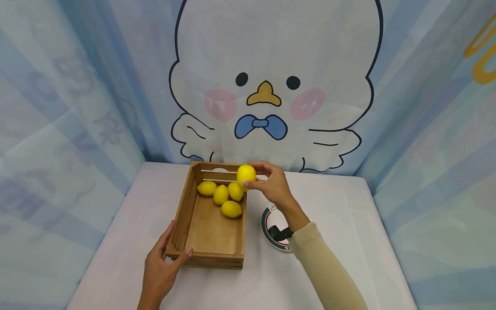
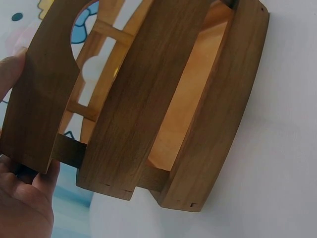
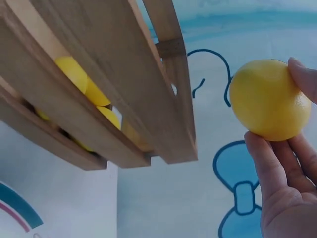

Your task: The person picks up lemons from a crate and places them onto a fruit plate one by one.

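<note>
A wooden slatted crate (image 1: 215,234) stands on the white table, with several yellow lemons (image 1: 221,195) lying in its far half. Above the crate's far right side, my right hand (image 1: 273,183) pinches one more lemon (image 1: 246,174) between thumb and fingers. That lemon (image 3: 270,99) shows clear of the slats in the right wrist view. At the near left corner my left hand (image 1: 162,267) grips the crate, thumb over the rim. In the left wrist view the fingers (image 2: 22,198) reach round the crate's end board (image 2: 42,94).
A round plate (image 1: 265,224) with a green and red rim lies right of the crate, partly hidden under my right forearm. On it shows a dark pipe shape (image 1: 279,233), perhaps printed. Curtains (image 1: 77,129) with a cartoon bird surround the table (image 1: 333,215).
</note>
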`<act>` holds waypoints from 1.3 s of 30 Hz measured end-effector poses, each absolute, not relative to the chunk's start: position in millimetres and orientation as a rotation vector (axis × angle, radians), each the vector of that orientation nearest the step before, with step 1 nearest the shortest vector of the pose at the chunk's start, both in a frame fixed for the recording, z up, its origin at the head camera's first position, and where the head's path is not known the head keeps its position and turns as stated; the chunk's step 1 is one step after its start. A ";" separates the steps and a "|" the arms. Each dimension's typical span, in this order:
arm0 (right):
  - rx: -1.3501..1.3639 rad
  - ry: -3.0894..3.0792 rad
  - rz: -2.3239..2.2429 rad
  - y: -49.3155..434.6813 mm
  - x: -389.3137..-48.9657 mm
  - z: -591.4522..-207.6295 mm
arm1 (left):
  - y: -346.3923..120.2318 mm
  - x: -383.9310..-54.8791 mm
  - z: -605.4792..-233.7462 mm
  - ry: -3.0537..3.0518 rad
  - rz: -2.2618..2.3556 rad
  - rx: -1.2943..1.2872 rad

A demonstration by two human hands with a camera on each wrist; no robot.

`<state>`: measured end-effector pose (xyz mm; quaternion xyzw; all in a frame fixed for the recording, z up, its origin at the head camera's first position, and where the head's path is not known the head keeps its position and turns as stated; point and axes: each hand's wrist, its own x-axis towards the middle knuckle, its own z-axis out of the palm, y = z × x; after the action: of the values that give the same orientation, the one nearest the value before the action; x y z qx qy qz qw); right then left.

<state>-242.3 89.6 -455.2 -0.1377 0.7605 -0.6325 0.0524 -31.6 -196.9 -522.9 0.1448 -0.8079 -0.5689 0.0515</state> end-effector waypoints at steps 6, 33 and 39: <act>-0.376 2.313 -1.959 103.7 -240.3 -463.2 | -197.4 -31.3 -522.8 -2.475 -1.723 0.455; 0.026 2.393 -1.901 150.6 -229.1 -514.5 | -198.2 -32.7 -523.2 -2.476 -1.722 0.457; 0.097 2.394 -1.870 157.0 -226.2 -529.7 | -198.3 -32.3 -523.8 -2.473 -1.723 0.447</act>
<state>-226.2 157.0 -529.7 0.0320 0.7866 -0.6145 0.0511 -32.3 -198.3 -523.8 0.1465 -0.8108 -0.5647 0.0472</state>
